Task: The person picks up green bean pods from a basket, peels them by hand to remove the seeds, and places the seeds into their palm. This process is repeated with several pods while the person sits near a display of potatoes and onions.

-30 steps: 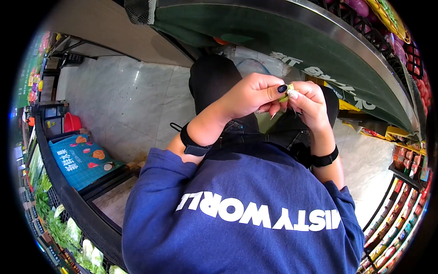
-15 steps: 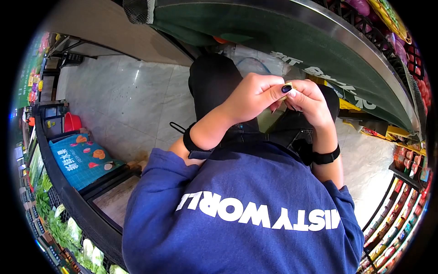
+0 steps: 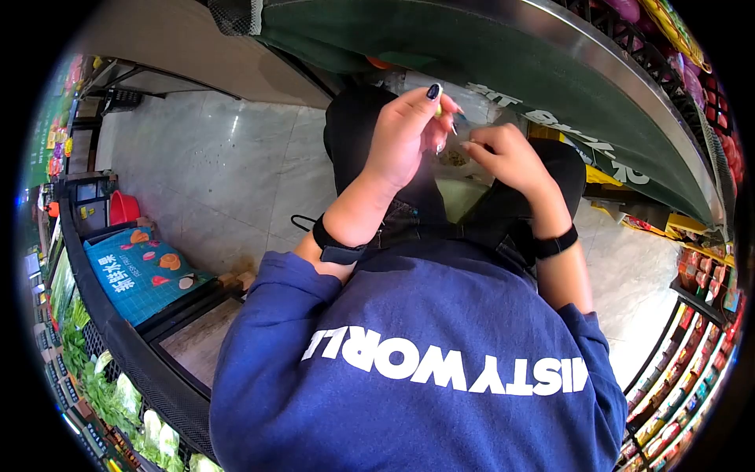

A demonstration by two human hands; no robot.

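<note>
My left hand (image 3: 409, 134) is raised above my knees with its fingers closed on a small yellow-green piece (image 3: 439, 110), mostly hidden behind the fingers; its kind does not show. A thin dark sliver hangs by those fingertips. To the right and a little lower, my right hand (image 3: 511, 161) is apart from the left, thumb and fingers curled together; whatever they hold, if anything, is too small to name. Between my legs shows a pale green surface (image 3: 464, 198), with small brownish-green bits (image 3: 454, 159) just beyond it.
A metal-edged display stand with a dark green skirt (image 3: 440, 55) curves close ahead. To the left are a red bucket (image 3: 123, 208), a blue printed mat (image 3: 145, 275) and racked leafy vegetables (image 3: 118, 397). Shelves of packaged goods (image 3: 676, 370) stand at right. Grey tiles (image 3: 228, 165) cover the floor.
Before, my hands met at the fingertips over a small yellow-green piece. Now they are apart: the left has moved up and left with the piece, the right slightly down.
</note>
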